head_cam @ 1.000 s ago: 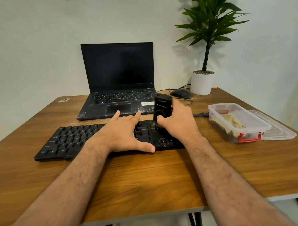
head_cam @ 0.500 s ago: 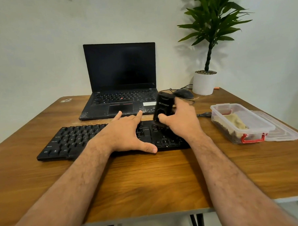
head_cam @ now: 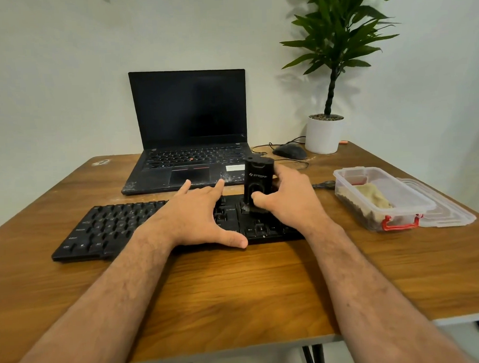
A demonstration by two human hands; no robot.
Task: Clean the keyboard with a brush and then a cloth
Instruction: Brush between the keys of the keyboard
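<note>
A black keyboard (head_cam: 111, 228) lies across the wooden table (head_cam: 237, 291). My left hand (head_cam: 196, 219) rests flat on its middle with straight, spread fingers, the thumb at the front edge. My right hand (head_cam: 291, 201) grips a black upright brush tool (head_cam: 258, 177), whose lower end touches the keys on the keyboard's right part. A beige cloth (head_cam: 373, 197) lies inside a clear plastic box (head_cam: 415, 204) to the right.
An open black laptop (head_cam: 189, 128) stands behind the keyboard. A black mouse (head_cam: 289, 151) with its cable and a potted plant (head_cam: 325, 133) are at the back right. The box's clear lid (head_cam: 451, 213) lies beside it, near the table's right edge.
The brush has shifted slightly left along the keys and now stands a little more upright. My left hand stays on the keyboard. The view has drifted a little.
</note>
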